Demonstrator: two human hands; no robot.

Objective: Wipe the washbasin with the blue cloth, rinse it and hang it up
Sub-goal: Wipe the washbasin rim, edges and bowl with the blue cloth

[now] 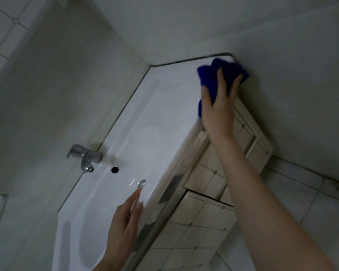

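Head view, tilted: the right hand lies flat with its fingers straight and slightly spread, pressing down on the crumpled deep-blue cloth rather than clutching it. The cloth sits under the fingers and palm; it bulges out beyond the fingertips and shows again along the thumb side of the hand. It lies on the far right corner of the glossy white ceramic washbasin, right where the flat top meets the wall. The left hand is released, its fingers straight and resting on the basin's front rim, well apart from the cloth. Just beyond its fingertips a small chrome fitting sits inside the bowl, with a round dark hole further back and a dull metal tap at the rear edge. A dark sealant line runs along the back of the top. Below the basin stands a beige cabinet with a diamond-tile pattern on its doors. Pale tiled walls close the corner, and a light tiled floor shows at the right.
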